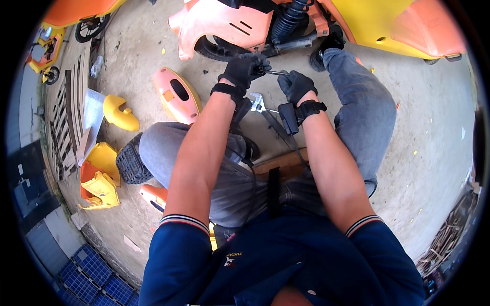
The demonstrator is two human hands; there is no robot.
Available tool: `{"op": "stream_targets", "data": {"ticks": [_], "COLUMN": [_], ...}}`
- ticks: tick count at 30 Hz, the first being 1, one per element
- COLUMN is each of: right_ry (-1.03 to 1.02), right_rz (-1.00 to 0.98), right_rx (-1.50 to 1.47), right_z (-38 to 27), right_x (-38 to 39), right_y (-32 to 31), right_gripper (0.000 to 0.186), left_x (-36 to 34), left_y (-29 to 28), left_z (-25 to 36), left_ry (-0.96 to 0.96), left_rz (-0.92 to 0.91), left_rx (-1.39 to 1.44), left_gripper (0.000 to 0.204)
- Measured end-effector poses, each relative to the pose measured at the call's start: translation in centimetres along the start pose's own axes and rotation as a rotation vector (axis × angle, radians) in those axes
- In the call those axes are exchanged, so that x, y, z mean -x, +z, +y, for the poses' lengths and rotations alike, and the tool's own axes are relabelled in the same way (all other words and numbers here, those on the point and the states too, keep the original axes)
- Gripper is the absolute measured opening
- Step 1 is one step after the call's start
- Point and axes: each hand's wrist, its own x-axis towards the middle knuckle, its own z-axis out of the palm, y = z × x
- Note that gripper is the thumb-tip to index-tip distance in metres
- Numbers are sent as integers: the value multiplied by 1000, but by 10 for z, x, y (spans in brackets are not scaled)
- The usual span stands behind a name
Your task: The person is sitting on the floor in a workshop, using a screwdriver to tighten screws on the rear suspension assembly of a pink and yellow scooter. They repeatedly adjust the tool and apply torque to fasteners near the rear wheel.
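Note:
My left hand (244, 71), in a black glove, is closed around a small dark part that its fingers mostly hide. A thin metal rod (276, 73) spans from that part across to my right hand (297, 86), also gloved in black, whose fingers pinch its other end. I cannot tell the rod's exact kind. Both hands are just in front of a motorbike's pale orange body panel (229, 25) and its black tire (212, 50). On the concrete below them lies an adjustable wrench (258, 103), beside a dark-handled tool (278, 127).
Ahead is the bike's black coil shock absorber (291, 20), with a yellow and orange panel (388, 23) at the right. Leftward lie an orange cover (176, 94), a yellow fender (120, 113), a black crate (133, 160) and yellow casings (102, 178). Wooden slats (71, 117) line the left.

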Motion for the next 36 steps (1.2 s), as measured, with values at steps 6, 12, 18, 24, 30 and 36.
{"op": "stream_targets", "data": {"ticks": [6, 12, 18, 24, 30, 36], "right_ry": [82, 115, 142, 214, 166, 103], "right_rz": [-95, -188, -291, -367, -186, -65], "right_rx": [-69, -113, -332, -507, -269, -309], "right_z": [8, 1, -2, -16, 1, 20], "right_x": [11, 14, 18, 19, 5, -3], "right_y": [12, 21, 45, 43, 44, 65], "right_gripper": [37, 46, 46, 43, 40, 36], "left_x": [-1, 3, -9, -1, -1, 0], "left_y": [12, 18, -2, 14, 9, 6], "left_z": [12, 18, -12, 16, 12, 22], "left_ry": [-134, -102, 158, -77, 5, 433], "left_rz": [59, 61, -10, 4, 14, -69], "left_rx": [255, 146, -203, 109, 9, -962], "left_gripper": [20, 20, 20, 20, 19, 26]}}
